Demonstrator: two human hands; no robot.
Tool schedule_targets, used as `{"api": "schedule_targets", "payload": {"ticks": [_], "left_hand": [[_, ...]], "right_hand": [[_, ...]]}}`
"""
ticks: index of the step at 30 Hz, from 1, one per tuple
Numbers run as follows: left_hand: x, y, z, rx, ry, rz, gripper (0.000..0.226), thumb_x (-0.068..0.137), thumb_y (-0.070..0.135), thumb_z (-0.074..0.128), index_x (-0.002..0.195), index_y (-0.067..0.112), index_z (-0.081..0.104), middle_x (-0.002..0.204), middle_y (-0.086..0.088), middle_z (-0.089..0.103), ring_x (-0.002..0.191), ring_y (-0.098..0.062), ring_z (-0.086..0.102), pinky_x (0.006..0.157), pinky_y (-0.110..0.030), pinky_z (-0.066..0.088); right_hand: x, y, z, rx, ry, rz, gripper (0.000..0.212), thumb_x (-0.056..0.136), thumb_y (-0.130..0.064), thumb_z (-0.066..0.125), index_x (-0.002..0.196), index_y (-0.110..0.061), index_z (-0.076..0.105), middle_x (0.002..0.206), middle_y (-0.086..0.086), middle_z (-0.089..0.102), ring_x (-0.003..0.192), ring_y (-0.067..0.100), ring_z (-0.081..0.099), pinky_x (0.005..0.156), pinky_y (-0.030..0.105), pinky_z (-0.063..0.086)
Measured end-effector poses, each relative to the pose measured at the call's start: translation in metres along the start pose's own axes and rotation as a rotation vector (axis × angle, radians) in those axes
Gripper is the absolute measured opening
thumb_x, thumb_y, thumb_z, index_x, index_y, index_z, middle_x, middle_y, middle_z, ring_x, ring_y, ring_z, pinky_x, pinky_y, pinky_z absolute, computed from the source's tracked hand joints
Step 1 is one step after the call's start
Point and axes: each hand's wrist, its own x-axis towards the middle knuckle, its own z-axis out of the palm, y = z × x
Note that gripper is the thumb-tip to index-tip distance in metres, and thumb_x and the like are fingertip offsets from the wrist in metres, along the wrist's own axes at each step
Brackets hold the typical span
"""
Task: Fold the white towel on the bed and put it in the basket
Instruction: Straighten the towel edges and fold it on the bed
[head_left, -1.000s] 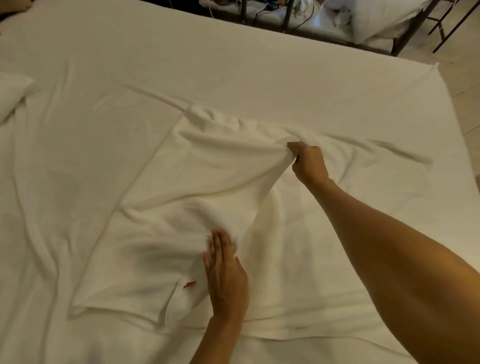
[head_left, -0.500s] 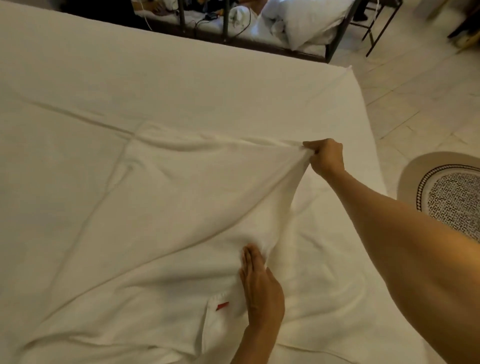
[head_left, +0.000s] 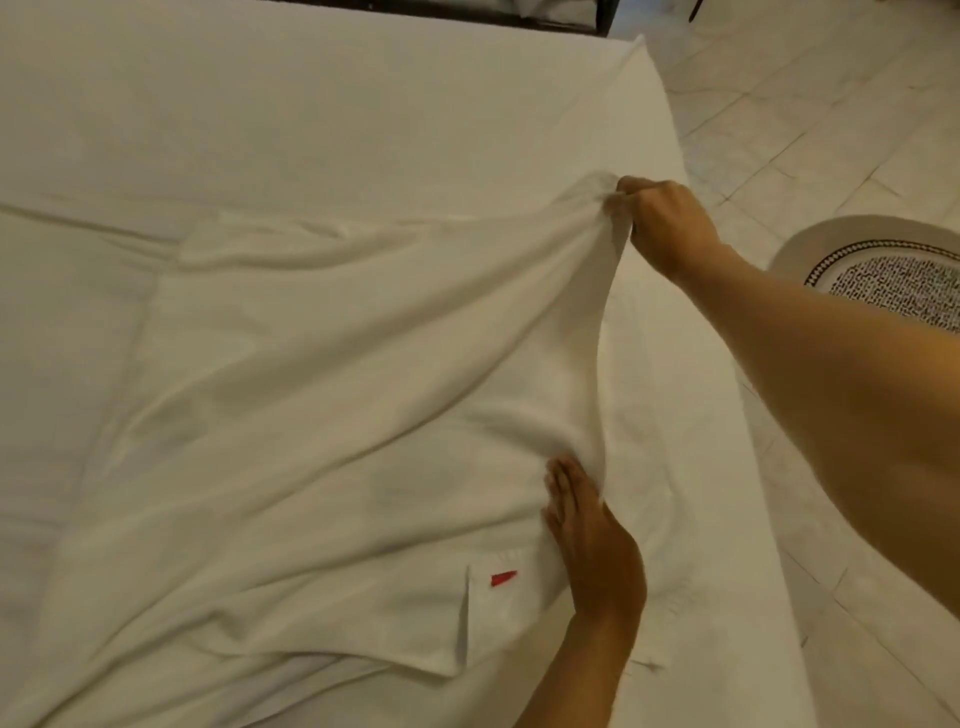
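Note:
The white towel (head_left: 322, 395) lies spread and wrinkled across the bed (head_left: 311, 104), with a small red tag (head_left: 503, 578) near its front fold. My right hand (head_left: 662, 223) pinches a far corner of the towel and lifts it off the bed near the right edge, pulling the cloth taut. My left hand (head_left: 589, 535) lies flat on the towel, fingers together, pressing it down just right of the tag. The basket (head_left: 883, 270), round with a black-and-white patterned inside, stands on the floor to the right of the bed.
The bed's right edge runs diagonally from top centre to bottom right. Beyond it is a pale tiled floor (head_left: 810, 104). A dark bed frame (head_left: 519, 15) shows along the top edge.
My right hand has carried the towel corner further right, toward the bed's edge, and stretched the cloth. My left hand stays pressed on the towel. The view has swung right, showing the basket.

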Motion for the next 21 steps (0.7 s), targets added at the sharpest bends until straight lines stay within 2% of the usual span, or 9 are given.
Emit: {"api": "schedule_targets", "payload": {"ticks": [2,4,6,8,10,12,16,19,21], "left_hand": [[0.001,0.005,0.022,0.049,-0.063,-0.012,0.077,0.084,0.016,0.023,0.144,0.017,-0.025,0.160,-0.002,0.000,0.145,-0.010,0.015,0.096,-0.028,0.045],[-0.003,-0.003,0.042,0.157,-0.078,0.028,0.084,0.079,0.019,0.032,0.147,0.008,-0.015,0.159,-0.006,0.011,0.134,-0.010,0.041,0.084,-0.026,0.053],[-0.014,-0.008,0.053,0.202,-0.146,0.098,0.088,0.078,0.031,0.037,0.147,0.003,-0.011,0.155,-0.010,0.026,0.119,-0.011,0.058,0.081,-0.027,0.056],[-0.018,-0.011,0.054,0.239,-0.164,0.129,0.092,0.083,0.050,0.038,0.147,0.003,-0.007,0.158,-0.012,-0.009,0.138,-0.016,0.036,0.087,-0.034,0.053],[-0.021,-0.020,0.063,0.352,-0.088,0.210,0.076,0.094,0.055,0.010,0.147,0.004,-0.009,0.153,-0.013,-0.026,0.146,-0.022,0.015,0.103,-0.043,0.042],[-0.021,-0.038,0.066,0.398,-0.090,0.277,0.067,0.094,0.048,-0.007,0.145,0.005,-0.016,0.153,-0.015,-0.026,0.134,-0.022,0.039,0.110,-0.044,0.020],[-0.015,-0.067,0.068,0.465,-0.243,0.338,0.065,0.095,0.046,-0.006,0.143,0.005,-0.023,0.149,-0.013,0.037,0.124,-0.020,0.054,0.104,-0.041,0.023],[-0.010,-0.081,0.069,0.519,-0.247,0.453,0.065,0.096,0.047,-0.001,0.145,0.008,-0.018,0.157,-0.010,-0.012,0.131,-0.018,0.046,0.107,-0.041,0.019],[-0.007,-0.085,0.073,0.533,-0.208,0.476,0.075,0.093,0.049,0.016,0.146,0.009,-0.019,0.154,-0.008,-0.027,0.134,-0.017,0.040,0.109,-0.040,0.017]], "right_hand": [[-0.006,0.025,-0.005,-0.016,-0.001,0.053,0.028,0.089,-0.009,0.039,0.105,-0.006,0.063,0.103,0.017,0.065,0.086,0.041,0.062,0.074,0.044,0.053],[-0.011,0.042,-0.006,-0.053,-0.004,0.060,0.025,0.091,-0.007,0.041,0.104,-0.005,0.062,0.102,0.018,0.063,0.087,0.042,0.061,0.075,0.046,0.054],[-0.021,0.045,-0.001,-0.086,-0.105,0.056,0.030,0.091,-0.004,0.044,0.117,-0.006,0.058,0.122,0.021,0.055,0.110,0.043,0.054,0.089,0.049,0.049],[-0.037,0.036,0.014,-0.188,-0.322,0.046,0.062,0.086,-0.001,0.050,0.143,-0.019,0.035,0.153,0.017,0.022,0.141,0.036,0.021,0.112,0.054,0.026],[-0.055,0.022,0.035,-0.250,-0.472,0.045,0.080,0.086,-0.006,0.050,0.150,-0.028,0.007,0.160,0.007,-0.005,0.147,0.028,-0.003,0.116,0.053,0.006],[-0.077,0.004,0.059,-0.207,-0.545,0.045,0.074,0.091,-0.016,0.042,0.150,-0.028,-0.001,0.160,0.003,-0.004,0.147,0.024,-0.004,0.116,0.050,0.002],[-0.112,-0.022,0.096,-0.118,-0.718,0.121,0.057,0.100,-0.038,0.022,0.150,-0.026,-0.002,0.160,0.000,-0.001,0.147,0.021,-0.001,0.118,0.046,0.002],[-0.132,-0.024,0.113,-0.059,-0.745,0.165,0.057,0.100,-0.041,0.016,0.150,-0.026,-0.007,0.160,0.001,-0.008,0.147,0.021,-0.002,0.118,0.044,0.000],[-0.142,-0.023,0.119,-0.037,-0.713,0.180,0.056,0.100,-0.041,0.013,0.149,-0.026,-0.010,0.159,0.000,-0.011,0.147,0.020,-0.002,0.118,0.044,0.001]]}}
